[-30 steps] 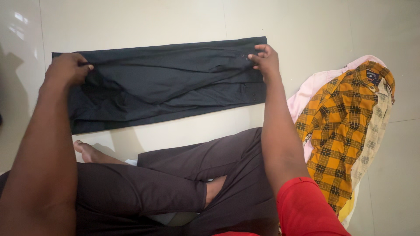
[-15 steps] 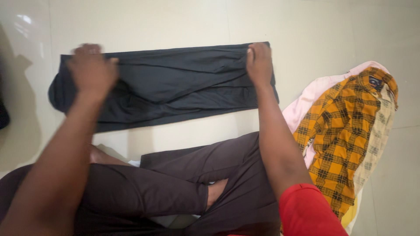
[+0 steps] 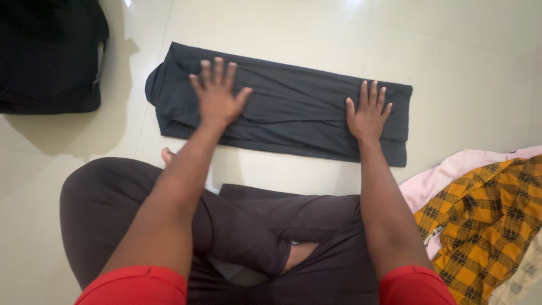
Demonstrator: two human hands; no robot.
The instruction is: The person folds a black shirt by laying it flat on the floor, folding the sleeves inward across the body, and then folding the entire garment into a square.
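My left hand [image 3: 217, 93] and right hand [image 3: 368, 113] press flat, fingers spread, grip open, on folded dark trousers [image 3: 293, 104] lying on the floor [image 3: 451, 45], upper centre of the frame.

Sitting cross-legged on glossy cream tiled floor [image 3: 316, 28], grout lines faint. My legs in dark brown trousers [image 3: 254, 226]; bare toes of one foot [image 3: 166, 153] peek out near left knee. Red sleeves [image 3: 135, 287] at bottom edge of view. Black bag or bundle [image 3: 48, 53] in top left corner, casting shadow on tiles. At right: orange-and-black checked shirt [image 3: 480, 226] lying over pale pink cloth [image 3: 446, 175]; beige patterned fabric [image 3: 525, 277] at bottom right corner.
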